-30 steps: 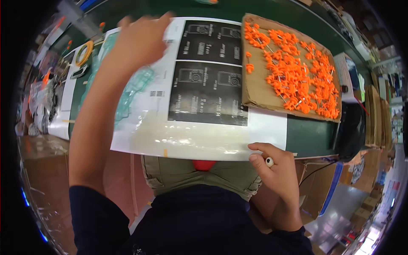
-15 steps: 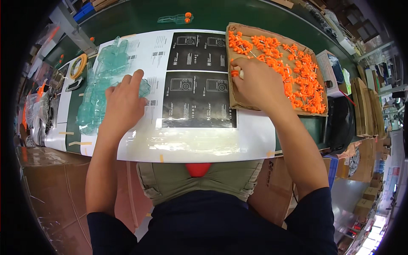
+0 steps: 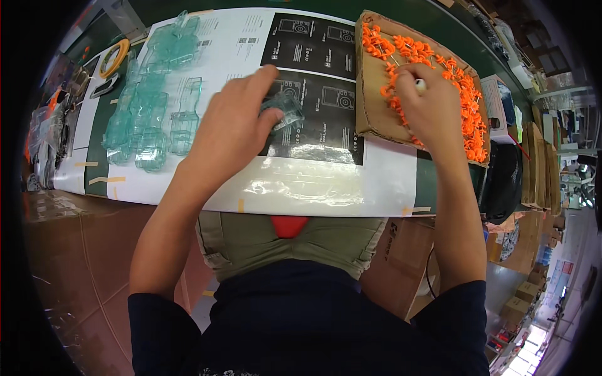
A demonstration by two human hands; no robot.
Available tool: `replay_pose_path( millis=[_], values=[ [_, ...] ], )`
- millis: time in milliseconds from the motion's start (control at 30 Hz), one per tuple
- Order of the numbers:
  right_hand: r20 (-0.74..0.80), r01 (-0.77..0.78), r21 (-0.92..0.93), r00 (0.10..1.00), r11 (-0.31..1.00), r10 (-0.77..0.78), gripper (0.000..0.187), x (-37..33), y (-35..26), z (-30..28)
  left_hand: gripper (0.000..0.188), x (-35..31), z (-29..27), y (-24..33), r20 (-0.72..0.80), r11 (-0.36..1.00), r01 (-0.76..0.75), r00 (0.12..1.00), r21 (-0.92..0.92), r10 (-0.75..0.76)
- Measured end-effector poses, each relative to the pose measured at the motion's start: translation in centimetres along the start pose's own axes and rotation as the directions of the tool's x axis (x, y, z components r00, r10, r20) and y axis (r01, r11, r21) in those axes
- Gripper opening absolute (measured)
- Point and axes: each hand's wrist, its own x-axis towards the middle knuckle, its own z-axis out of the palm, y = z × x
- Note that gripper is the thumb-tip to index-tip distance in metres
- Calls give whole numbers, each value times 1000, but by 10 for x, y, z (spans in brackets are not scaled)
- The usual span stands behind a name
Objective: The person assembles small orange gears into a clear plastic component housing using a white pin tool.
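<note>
Stack of clear plastic pcs lay far left on printed sheet. Left hand gripped one clear plastic part at sheet's middle. Right hand pinched small white piece over cardboard tray w/ orange parts.

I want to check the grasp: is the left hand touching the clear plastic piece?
Touching. The head view shows the left hand with fingertips closed on the clear plastic piece.
</note>
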Motion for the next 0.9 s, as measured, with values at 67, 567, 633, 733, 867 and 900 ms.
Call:
replay_pose_path(
  millis=[67,567,633,733,867,900],
  values=[
    [19,-79,174,997,982,76,26,-11,-2,-11,47,-6,10,-2,-163,976,-55,983,209,90],
    [87,-151,562,989,813,123,27,-72,-18,-29,38,-67,38,42,69,921,-331,944,203,324],
    [90,-150,580,989,801,120,27,-73,-23,-32,40,-68,37,44,93,914,-353,936,199,341],
    [323,-381,660,922,648,214,27,-74,-30,-35,35,-65,33,42,-45,944,-330,943,-7,329],
    [488,-512,683,850,521,195,27,-75,-26,-27,35,-54,28,36,-46,965,-259,965,-35,258],
    [529,-538,687,831,488,172,28,-74,-24,-23,36,-51,27,34,-26,974,-228,973,-12,227]
  ],
)
